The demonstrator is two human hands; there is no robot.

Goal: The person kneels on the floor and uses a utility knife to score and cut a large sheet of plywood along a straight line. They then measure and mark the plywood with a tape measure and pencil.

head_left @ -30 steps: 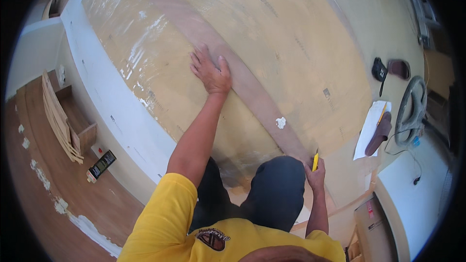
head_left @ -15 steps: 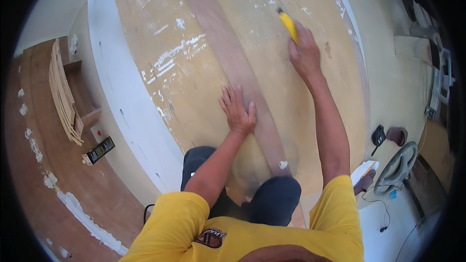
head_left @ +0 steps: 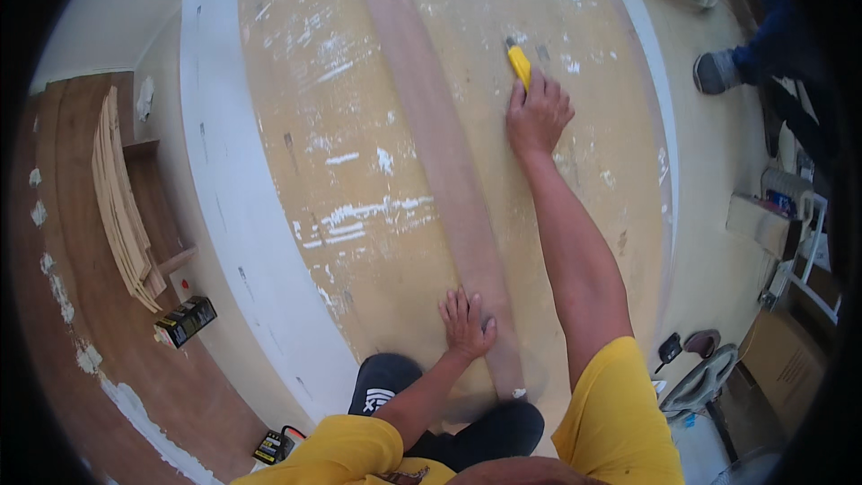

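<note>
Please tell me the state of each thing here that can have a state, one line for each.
left hand: open, pressed flat on the brown strip
right hand: closed around the yellow utility knife
yellow utility knife: tip on the tan board
brown strip: lying flat along the board
thin wooden slats: stacked on edge, leaning

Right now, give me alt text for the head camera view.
A kneeling person's right hand grips a yellow knife on a tan sheet, while the left hand presses flat on a long brown strip. Wooden slats lie at left.

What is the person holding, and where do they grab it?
The right hand grips a yellow utility knife by its handle's rear end. The left hand presses flat, holding nothing.
</note>
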